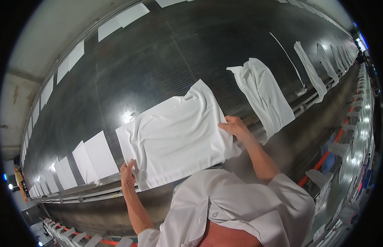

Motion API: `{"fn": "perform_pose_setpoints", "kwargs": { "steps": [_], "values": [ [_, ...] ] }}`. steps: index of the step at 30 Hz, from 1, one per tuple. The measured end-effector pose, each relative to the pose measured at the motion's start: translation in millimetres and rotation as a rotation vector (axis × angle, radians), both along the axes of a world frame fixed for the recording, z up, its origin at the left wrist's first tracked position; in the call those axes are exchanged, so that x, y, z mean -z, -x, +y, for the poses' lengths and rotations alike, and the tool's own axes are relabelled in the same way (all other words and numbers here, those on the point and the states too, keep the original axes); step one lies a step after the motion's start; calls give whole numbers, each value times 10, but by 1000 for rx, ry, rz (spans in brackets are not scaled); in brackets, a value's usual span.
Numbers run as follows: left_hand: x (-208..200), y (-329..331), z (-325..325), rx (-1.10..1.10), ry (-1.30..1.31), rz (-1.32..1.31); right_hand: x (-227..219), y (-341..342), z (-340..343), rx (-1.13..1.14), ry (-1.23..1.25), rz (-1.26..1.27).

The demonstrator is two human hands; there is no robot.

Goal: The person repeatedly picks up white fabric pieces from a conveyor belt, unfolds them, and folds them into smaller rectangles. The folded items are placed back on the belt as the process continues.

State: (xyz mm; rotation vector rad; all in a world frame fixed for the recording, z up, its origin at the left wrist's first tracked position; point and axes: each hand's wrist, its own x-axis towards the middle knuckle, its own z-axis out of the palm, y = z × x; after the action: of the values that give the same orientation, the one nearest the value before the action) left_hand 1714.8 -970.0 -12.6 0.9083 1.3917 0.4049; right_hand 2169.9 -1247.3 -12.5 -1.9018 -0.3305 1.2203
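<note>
Along the left edge of the long dark table (150, 70), flat white pieces (101, 154) lie in pairs, the nearest just beside the left hand (127, 173), which pinches the near left edge of a white cloth (175, 136). This cloth lies rippled on the table before the person; the right hand (236, 126) pinches its right edge. Further right come a crumpled white cloth (265, 96), a thin white strip (287, 57), narrow bunched cloths (311, 73) and an orange rail (326, 158).

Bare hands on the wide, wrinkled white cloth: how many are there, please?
2: the left hand at the left edge of the wide white cloth, the right hand at its right edge. None seems hidden.
</note>
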Motion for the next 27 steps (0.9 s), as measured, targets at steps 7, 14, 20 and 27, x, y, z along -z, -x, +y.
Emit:
{"fn": "perform_pose_setpoints", "kwargs": {
  "steps": [7, 14, 20, 27],
  "values": [
    [-73, 133, 73, -28, -59, 80, -216, 128, -75, 305, -174, 236],
    [-137, 186, 167, -171, -137, -116, -77, 159, -80, 601, -423, 521],
    [-373, 216, 399, -109, -306, 41, -298, 259, -60, 574, -379, 337],
    [-406, 267, 546, 24, -270, -37, -197, 547, -16, 255, 238, -372]
  ]
}}
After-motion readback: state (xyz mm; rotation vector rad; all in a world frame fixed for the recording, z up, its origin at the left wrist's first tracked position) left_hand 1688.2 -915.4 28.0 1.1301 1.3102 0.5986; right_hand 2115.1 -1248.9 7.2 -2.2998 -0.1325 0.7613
